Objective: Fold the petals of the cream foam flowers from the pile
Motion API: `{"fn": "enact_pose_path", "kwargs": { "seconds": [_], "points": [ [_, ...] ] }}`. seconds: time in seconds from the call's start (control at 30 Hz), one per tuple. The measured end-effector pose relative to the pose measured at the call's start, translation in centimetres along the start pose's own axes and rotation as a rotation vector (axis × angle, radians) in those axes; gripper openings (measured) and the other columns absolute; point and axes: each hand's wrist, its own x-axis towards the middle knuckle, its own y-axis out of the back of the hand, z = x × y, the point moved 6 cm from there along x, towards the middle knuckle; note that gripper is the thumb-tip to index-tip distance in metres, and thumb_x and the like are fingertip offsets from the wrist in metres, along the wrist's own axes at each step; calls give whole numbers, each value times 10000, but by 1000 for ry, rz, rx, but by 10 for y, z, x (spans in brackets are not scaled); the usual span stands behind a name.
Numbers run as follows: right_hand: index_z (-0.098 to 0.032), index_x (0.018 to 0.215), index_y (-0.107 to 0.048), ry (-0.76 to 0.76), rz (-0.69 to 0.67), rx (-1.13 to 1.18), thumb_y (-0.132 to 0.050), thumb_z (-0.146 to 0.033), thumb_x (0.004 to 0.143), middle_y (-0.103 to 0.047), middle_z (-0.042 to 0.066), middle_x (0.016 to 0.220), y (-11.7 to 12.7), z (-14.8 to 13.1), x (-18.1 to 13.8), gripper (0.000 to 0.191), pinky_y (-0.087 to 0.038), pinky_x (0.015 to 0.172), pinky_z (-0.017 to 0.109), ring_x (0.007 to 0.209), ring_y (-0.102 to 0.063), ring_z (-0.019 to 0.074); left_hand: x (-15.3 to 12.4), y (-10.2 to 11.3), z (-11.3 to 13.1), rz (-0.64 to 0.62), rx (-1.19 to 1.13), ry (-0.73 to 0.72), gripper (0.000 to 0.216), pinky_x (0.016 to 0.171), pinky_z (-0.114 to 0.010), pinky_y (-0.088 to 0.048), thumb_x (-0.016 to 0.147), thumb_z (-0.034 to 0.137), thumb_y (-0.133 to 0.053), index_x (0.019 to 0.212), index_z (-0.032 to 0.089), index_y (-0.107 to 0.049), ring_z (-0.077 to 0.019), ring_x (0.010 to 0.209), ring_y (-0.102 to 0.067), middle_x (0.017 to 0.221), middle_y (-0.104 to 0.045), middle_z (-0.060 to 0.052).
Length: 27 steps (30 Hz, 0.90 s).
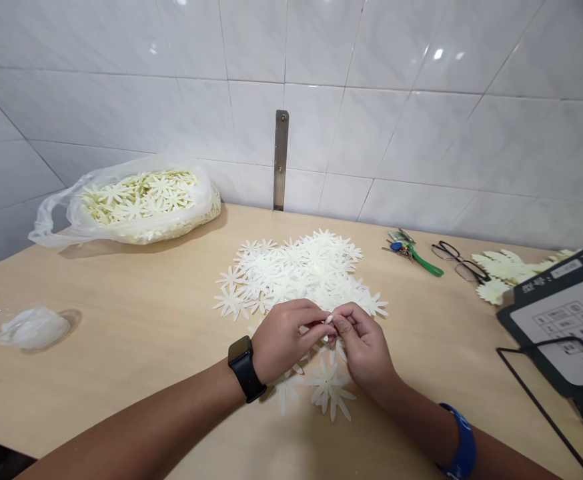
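My left hand, with a black watch at the wrist, meets my right hand just in front of the pile. Both hands pinch a small pale flower cutout between thumb and fingers; most of it is hidden by the fingers. Behind them spreads a heap of cream-white flower cutouts with long thin petals. Below my hands a single flower cutout lies flat on the table, and another, partly covered by my left hand, lies beside it.
A clear plastic bag full of similar cutouts stands at the back left. A small plastic bag lies at left. Keys with a green strap, glasses, more cutouts and a dark printed box occupy the right.
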Motion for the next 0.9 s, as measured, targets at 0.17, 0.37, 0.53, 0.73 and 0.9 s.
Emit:
{"fn": "enact_pose_path", "kwargs": {
  "seconds": [0.17, 0.37, 0.53, 0.73, 0.9],
  "points": [
    [-205, 752, -572, 17, 4, -10, -528, -357, 932, -558, -24, 593, 0, -1, -1, 240, -445, 573, 257, 573, -537, 138, -1, 0, 0, 17, 15, -14, 163, 728, -228, -476, 884, 196, -601, 827, 207, -753, -127, 761, -641, 815, -714, -17],
    [-204, 751, -577, 16, 4, 10, -529, -351, 935, -555, -25, 600, -2, 1, -1, 241, -442, 574, 243, 576, -530, 128, 0, 0, 2, 22, -2, -3, 188, 703, -206, -461, 891, 186, -584, 782, 201, -737, -109, 727, -628, 771, -698, -4],
    [-204, 741, -566, 11, -1, 32, -526, -355, 940, -549, -26, 603, -2, 2, 0, 253, -434, 571, 236, 579, -523, 124, 1, 0, 3, 29, -6, -12, 198, 699, -204, -456, 892, 179, -577, 770, 197, -733, -109, 724, -624, 767, -696, -6],
    [-201, 756, -577, 11, -4, 34, -538, -357, 934, -560, -20, 613, -1, 2, 0, 240, -442, 580, 241, 585, -530, 126, -1, 0, 1, 25, 3, -12, 184, 712, -208, -458, 887, 173, -579, 797, 185, -738, -116, 740, -628, 781, -701, -19],
    [-200, 780, -584, -1, -1, 38, -540, -370, 931, -561, -15, 631, -1, 0, -1, 232, -453, 583, 249, 596, -538, 132, 1, 2, 0, 4, -28, -3, 197, 738, -217, -464, 895, 178, -567, 807, 184, -744, -120, 758, -631, 803, -708, -26]
  ]
}}
